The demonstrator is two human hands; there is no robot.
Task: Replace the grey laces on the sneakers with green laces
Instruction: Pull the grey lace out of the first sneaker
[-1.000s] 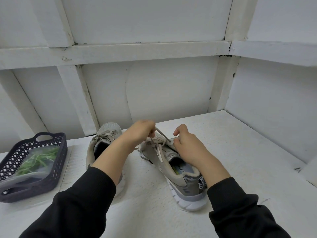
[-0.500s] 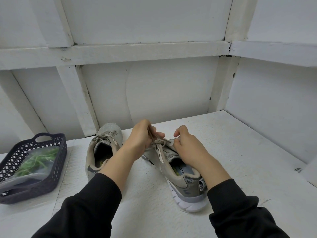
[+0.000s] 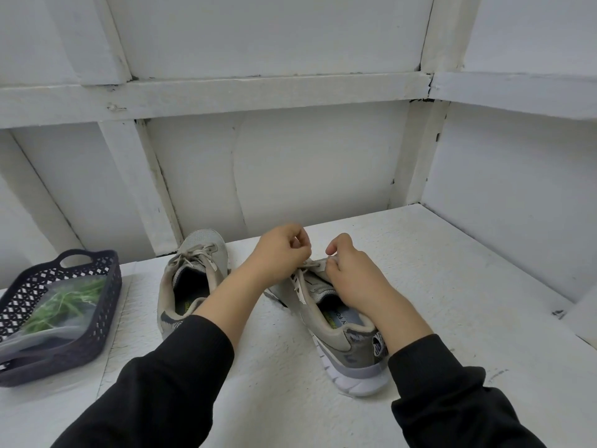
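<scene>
- Two bare hands are brought together over the lacing of one shoe. The left hand (image 3: 281, 253) is closed into a loose fist. A strand of the grey lace (image 3: 300, 281) appears to be pinched between its thumb and fingertips, presumably so that it can be drawn out of an eyelet.
- The right hand (image 3: 352, 274) is curled too, with its fingertips dug into the upper beside the top eyelets. This is judged to be a bracing grip, so that the shoe is not dragged along by the pull. Whether lace is also caught there cannot be told.
- The right-hand sneaker (image 3: 342, 331) is laid on the white table (image 3: 436, 286), heel toward the person. Most of its lace is hidden under the hands, so how far removal has got cannot be told.
- The left-hand sneaker (image 3: 193, 282) is parked just beside it, fully laced in grey and untouched.
- The green laces (image 3: 61, 302), sealed in a clear bag, are kept in a dark basket (image 3: 100, 331) well apart at the left, out of the way until needed.
</scene>
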